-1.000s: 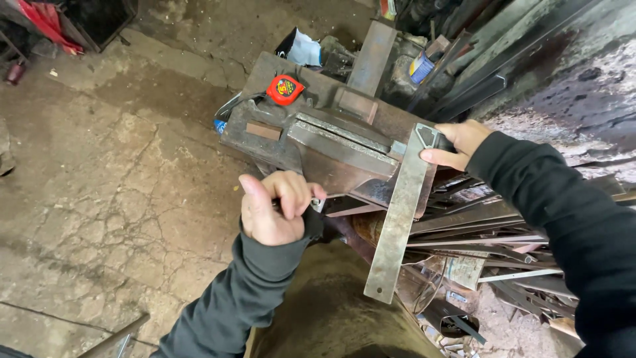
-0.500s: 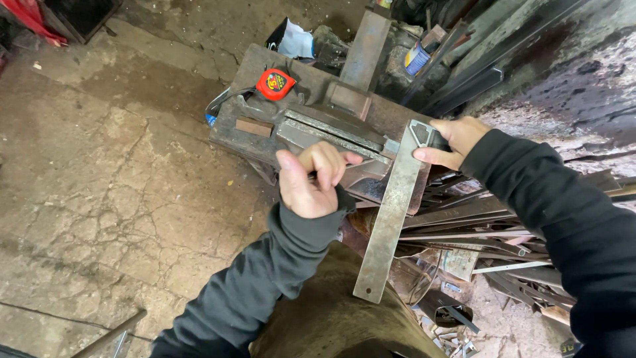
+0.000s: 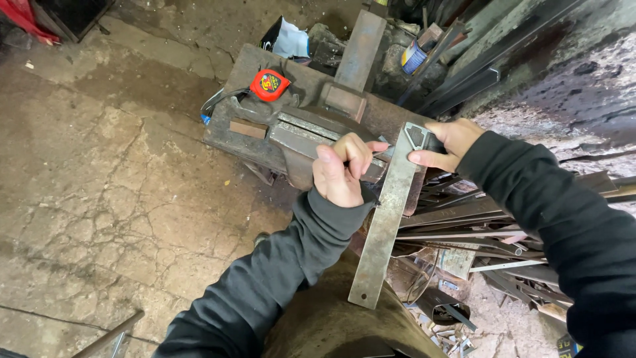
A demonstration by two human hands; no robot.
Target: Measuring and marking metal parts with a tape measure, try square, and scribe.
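A long flat grey metal bar [image 3: 384,225] lies across the edge of a rusty steel work block [image 3: 265,142], its near end hanging free. My right hand [image 3: 445,142] grips the bar's far end, which has a cut-out tip. My left hand [image 3: 342,170] is closed on a thin marking tool whose tip rests against the bar's left edge near the top. A heavy metal vise-like block [image 3: 308,136] sits under my left hand.
A red tape measure [image 3: 269,85] lies on the work block's far side. A rusty upright plate [image 3: 359,50] stands behind it, with a can [image 3: 415,58] beyond. Scrap metal strips [image 3: 477,232] pile up on the right. Cracked concrete floor [image 3: 112,179] spreads to the left.
My left hand has moved up and to the right from beside the block to the bar's upper edge. The right hand has kept its grip on the bar's end.
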